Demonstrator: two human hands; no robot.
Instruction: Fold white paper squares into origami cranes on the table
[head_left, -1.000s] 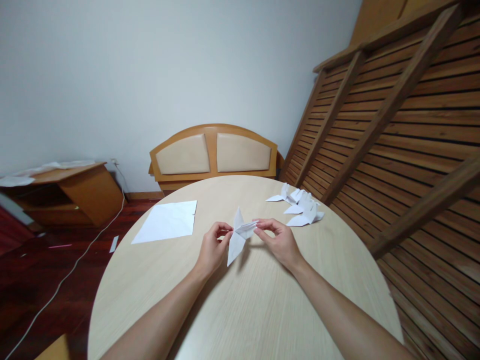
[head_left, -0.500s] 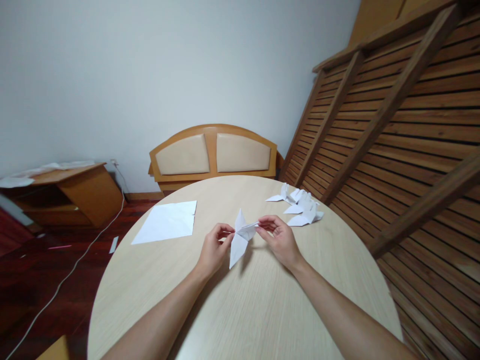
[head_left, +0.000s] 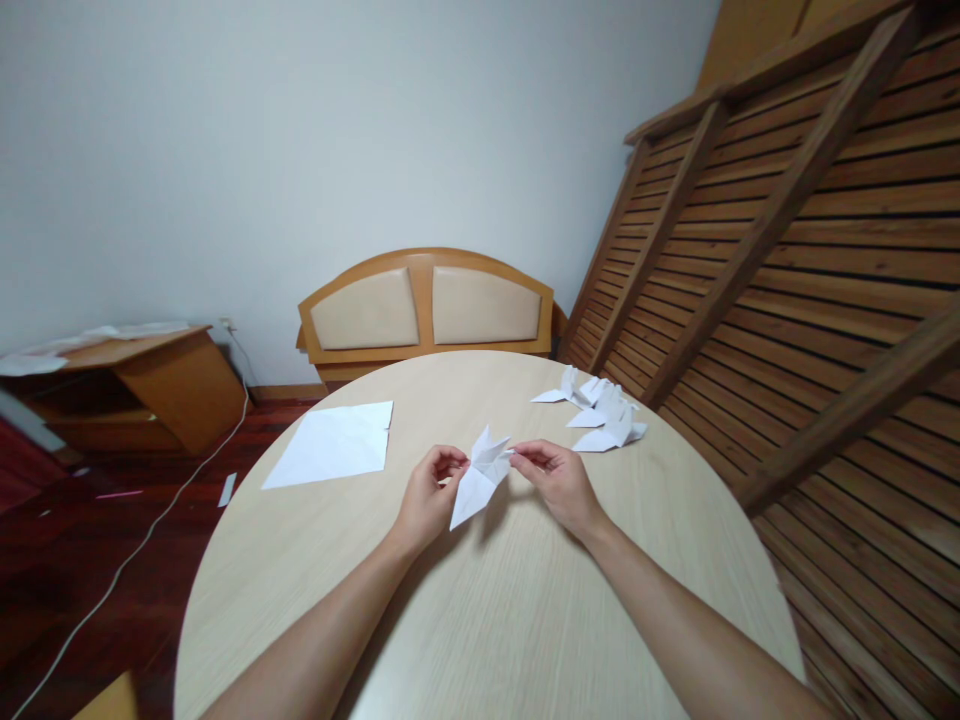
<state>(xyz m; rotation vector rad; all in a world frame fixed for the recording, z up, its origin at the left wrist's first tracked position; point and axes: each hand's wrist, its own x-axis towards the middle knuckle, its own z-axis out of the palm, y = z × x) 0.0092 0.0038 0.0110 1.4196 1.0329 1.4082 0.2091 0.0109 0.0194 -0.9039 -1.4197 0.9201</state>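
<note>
A white folded paper crane (head_left: 477, 486) is held just above the middle of the round table (head_left: 495, 620), its wings spread. My left hand (head_left: 433, 496) pinches its left side between thumb and fingers. On the other side, my right hand (head_left: 553, 480) grips a narrow folded point of the same crane. Several similar white paper cranes (head_left: 611, 422) stand in a cluster at the table's far right. To the left of my hands lies a flat white sheet of paper (head_left: 337, 445).
Beyond the table stands a wooden headboard (head_left: 427, 300) with two cream panels. A slatted wooden frame (head_left: 787, 250) leans along the right side. At the left are a low wooden cabinet (head_left: 180, 385) and a white cable (head_left: 161, 515) on the dark floor.
The crane has tilted between my hands, its near wing swinging slightly left and up and its far wing leaning right. My right hand has lowered a little; both hands keep hold.
</note>
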